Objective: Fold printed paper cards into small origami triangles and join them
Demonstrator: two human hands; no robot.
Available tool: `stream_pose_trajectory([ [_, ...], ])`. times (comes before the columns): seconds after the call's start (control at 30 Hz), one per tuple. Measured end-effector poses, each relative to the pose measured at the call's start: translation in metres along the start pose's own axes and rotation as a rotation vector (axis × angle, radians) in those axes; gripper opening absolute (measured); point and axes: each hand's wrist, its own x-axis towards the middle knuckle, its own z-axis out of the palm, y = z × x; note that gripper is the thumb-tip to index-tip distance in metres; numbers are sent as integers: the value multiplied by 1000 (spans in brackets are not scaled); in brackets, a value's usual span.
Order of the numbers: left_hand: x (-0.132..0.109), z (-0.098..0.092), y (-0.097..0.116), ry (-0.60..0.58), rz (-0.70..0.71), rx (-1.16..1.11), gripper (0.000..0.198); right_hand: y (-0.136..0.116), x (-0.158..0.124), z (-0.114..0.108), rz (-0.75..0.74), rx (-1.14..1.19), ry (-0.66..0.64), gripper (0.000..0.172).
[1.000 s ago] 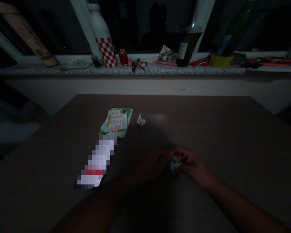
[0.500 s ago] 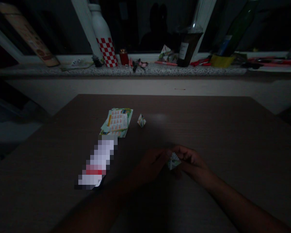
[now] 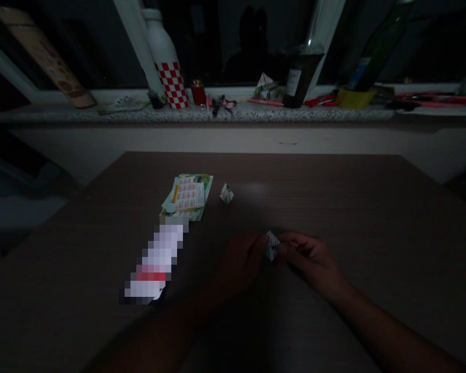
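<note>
A small folded piece of printed paper (image 3: 272, 245) is pinched between my two hands above the table. My left hand (image 3: 244, 259) has its fingers closed at the paper's left edge. From the other side, my right hand (image 3: 312, 259) grips it between thumb and fingertips. Farther back on the table stands a second folded paper shape (image 3: 226, 194), pointed at the top. Beside that one lies a stack of printed green and white papers (image 3: 188, 197). Deep shadow hides some fingertips.
A phone (image 3: 155, 259) with a blurred-out screen lies left of my left hand. Along the windowsill (image 3: 233, 116) stand a red-checked white bottle (image 3: 173, 77), a small red jar (image 3: 198, 93), a dark cup (image 3: 300, 80) and a green bottle (image 3: 384, 49).
The folded paper has turned in my fingers and shifted slightly left and up, now looking narrower. My right thumb has come up against it. The stack and phone stay put.
</note>
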Motion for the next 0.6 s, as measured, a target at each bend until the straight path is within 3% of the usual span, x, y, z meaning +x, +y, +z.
stream_pose_trajectory([
  [0.23, 0, -1, 5, -47, 39, 29, 37, 3, 0, -2, -54, -38, 87, 20],
  [0.47, 1, -5, 5, -248, 119, 46, 30, -1, -2, -3, -126, -138, 234, 21],
  [0.6, 1, -7, 3, -194, 98, 68, 26, -4, -4, -2, -234, -318, 243, 17],
])
